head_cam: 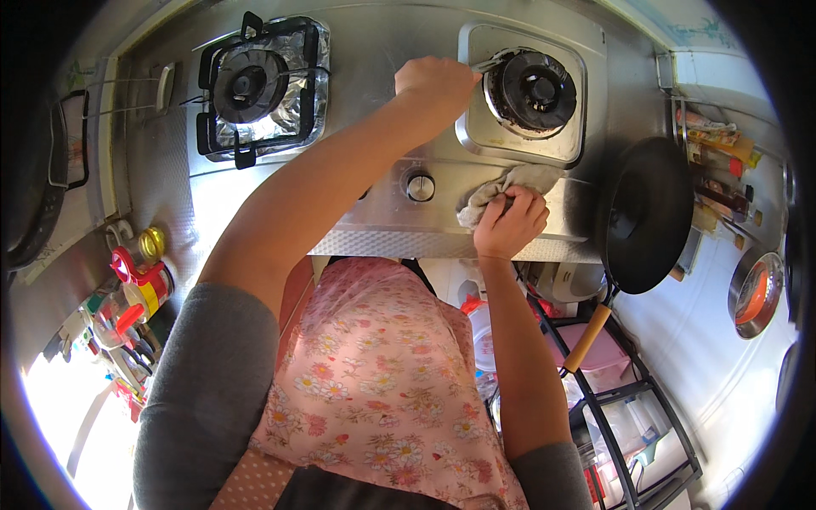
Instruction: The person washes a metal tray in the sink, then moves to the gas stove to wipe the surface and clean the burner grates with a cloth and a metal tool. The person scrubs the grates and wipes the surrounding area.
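Observation:
My left hand (437, 80) is closed around a thin metal tool (489, 64), its handle hidden in the fist. The tool's far end reaches the rim of the right gas burner (540, 89), which has dark crusted residue around its base. That burner sits in a square steel drip tray (472, 131) with no pan support over it. My right hand (511, 220) grips a crumpled greyish cloth (488, 194) on the front of the stainless steel stove (382, 217). A round control knob (421, 187) shows to the left of the cloth.
The left burner (248, 86) has a black pan support (205, 121) and foil lining. A black wok (650, 217) with a wooden handle (586, 338) hangs at the right, above a black rack (596, 408). Bottles and packets (723, 185) stand farther right. Jars (148, 287) crowd the left side.

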The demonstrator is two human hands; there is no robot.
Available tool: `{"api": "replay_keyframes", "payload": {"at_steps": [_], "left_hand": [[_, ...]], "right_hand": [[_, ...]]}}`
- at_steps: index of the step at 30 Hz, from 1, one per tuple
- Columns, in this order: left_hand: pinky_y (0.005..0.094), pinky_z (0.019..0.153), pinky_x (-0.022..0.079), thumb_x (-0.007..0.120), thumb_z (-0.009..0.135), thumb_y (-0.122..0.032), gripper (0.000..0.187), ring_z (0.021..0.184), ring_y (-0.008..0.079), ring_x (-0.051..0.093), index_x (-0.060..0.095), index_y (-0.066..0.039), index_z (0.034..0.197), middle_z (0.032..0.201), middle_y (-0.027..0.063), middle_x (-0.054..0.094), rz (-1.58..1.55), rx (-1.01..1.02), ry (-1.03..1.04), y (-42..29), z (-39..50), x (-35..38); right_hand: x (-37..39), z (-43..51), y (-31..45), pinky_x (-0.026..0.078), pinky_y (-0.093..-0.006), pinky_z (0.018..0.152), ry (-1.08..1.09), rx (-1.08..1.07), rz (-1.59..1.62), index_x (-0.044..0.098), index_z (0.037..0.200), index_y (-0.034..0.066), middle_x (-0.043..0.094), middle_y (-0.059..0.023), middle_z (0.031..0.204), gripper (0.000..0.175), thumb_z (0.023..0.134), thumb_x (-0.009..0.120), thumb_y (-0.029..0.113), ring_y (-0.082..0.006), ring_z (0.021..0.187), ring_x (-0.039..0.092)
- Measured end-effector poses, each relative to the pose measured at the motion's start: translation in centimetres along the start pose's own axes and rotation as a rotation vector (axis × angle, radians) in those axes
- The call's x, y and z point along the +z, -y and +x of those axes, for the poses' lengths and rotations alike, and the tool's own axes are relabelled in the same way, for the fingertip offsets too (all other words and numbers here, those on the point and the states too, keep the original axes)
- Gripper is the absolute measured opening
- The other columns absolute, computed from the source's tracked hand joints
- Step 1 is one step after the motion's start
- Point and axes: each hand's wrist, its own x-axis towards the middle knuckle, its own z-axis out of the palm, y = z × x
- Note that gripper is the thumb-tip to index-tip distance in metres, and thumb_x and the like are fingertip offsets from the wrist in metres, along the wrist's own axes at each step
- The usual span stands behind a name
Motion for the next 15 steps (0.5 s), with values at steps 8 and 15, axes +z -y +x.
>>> {"api": "replay_keyframes", "payload": {"at_steps": [8,15], "left_hand": [[0.0465,0.074,0.061,0.037,0.11,-0.045,0.056,0.092,0.0321,0.075,0.075,-0.006,0.098,0.096,0.0123,0.076,0.034,0.067,-0.025,0.4,0.5,0.2],[0.0473,0.075,0.061,0.039,0.111,-0.041,0.051,0.093,0.032,0.075,0.075,-0.007,0.1,0.098,0.0121,0.076,0.035,0.111,-0.062,0.7,0.7,0.3]], "right_hand": [[0.0,-0.2,-0.1,0.038,-0.0497,0.089,0.005,-0.004,0.006,0.058,0.1,0.0139,0.056,-0.0118,0.106,0.017,0.089,0.057,0.027,-0.0371,0.101,0.052],[0.1,-0.2,-0.5,0.039,-0.0495,0.089,-0.01,-0.02,-0.005,0.058,0.1,0.0145,0.056,-0.0122,0.108,0.016,0.088,0.058,0.026,-0.0374,0.101,0.052]]}}
